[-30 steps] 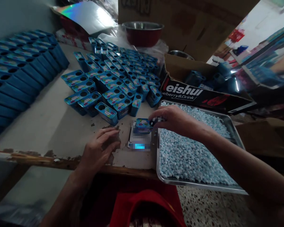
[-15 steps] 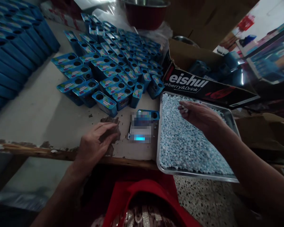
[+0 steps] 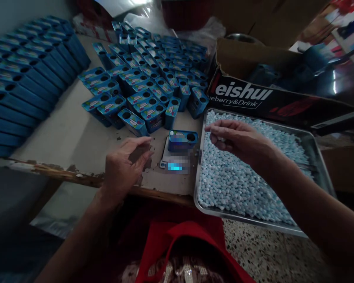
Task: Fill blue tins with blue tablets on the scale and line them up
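A blue container point(image 3: 181, 142) with a round hole in its top sits on a small flat device that looks like a scale point(image 3: 165, 155), its glowing display blurred out. My left hand point(image 3: 125, 161) is at the table's edge left of it, fingers and thumb curved apart with nothing between them. Above the left side of a metal tray point(image 3: 198, 177), my right hand point(image 3: 236, 137) is closed, with a few small white pellets showing in its fingers. Pale blue and white candy-like pellets point(image 3: 236, 181) fill the tray.
Several similar blue containers point(image 3: 135, 94) stand grouped behind the device, and rows of more point(image 3: 32, 78) stand at left. An open black carton point(image 3: 244, 96) holding blue items is behind the tray. The table's chipped wooden edge point(image 3: 85, 179) runs along the front.
My right hand has moved left over the tray toward the blue container. The thumb and fingers of my left hand are farther apart. The view has shifted slightly.
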Action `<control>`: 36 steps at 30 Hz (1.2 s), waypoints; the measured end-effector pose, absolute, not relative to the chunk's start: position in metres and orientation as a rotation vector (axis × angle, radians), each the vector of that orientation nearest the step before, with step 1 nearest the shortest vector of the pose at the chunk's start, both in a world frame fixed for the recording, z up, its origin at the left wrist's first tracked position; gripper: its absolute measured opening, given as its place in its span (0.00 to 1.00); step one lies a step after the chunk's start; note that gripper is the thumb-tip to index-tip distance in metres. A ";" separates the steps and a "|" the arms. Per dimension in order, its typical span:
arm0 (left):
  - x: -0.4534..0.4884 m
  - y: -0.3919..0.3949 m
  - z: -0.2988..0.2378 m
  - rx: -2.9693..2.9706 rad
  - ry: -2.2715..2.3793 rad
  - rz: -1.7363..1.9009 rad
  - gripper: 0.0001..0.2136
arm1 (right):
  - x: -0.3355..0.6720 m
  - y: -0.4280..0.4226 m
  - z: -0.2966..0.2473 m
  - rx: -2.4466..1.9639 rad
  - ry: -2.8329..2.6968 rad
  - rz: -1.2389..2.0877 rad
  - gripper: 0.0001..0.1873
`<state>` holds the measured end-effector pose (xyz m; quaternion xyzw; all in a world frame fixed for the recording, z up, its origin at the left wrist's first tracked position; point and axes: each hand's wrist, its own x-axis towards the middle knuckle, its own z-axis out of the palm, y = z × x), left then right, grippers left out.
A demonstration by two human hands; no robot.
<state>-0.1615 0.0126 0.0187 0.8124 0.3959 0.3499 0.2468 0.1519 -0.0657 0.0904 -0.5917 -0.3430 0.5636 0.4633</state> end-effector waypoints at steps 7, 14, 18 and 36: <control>-0.103 0.032 0.053 2.181 1.061 0.988 0.11 | 0.144 -0.041 0.104 -1.347 -0.983 1.420 0.09; -0.091 0.040 0.050 2.055 1.037 0.834 0.04 | 0.154 -0.048 0.093 -1.373 -1.101 1.362 0.15; -0.091 0.041 0.049 2.179 1.047 0.911 0.02 | 0.150 -0.045 0.097 -1.435 -1.336 1.235 0.15; -0.123 0.030 0.041 2.160 1.052 1.038 0.06 | 0.131 -0.028 0.102 -1.741 -2.024 0.686 0.15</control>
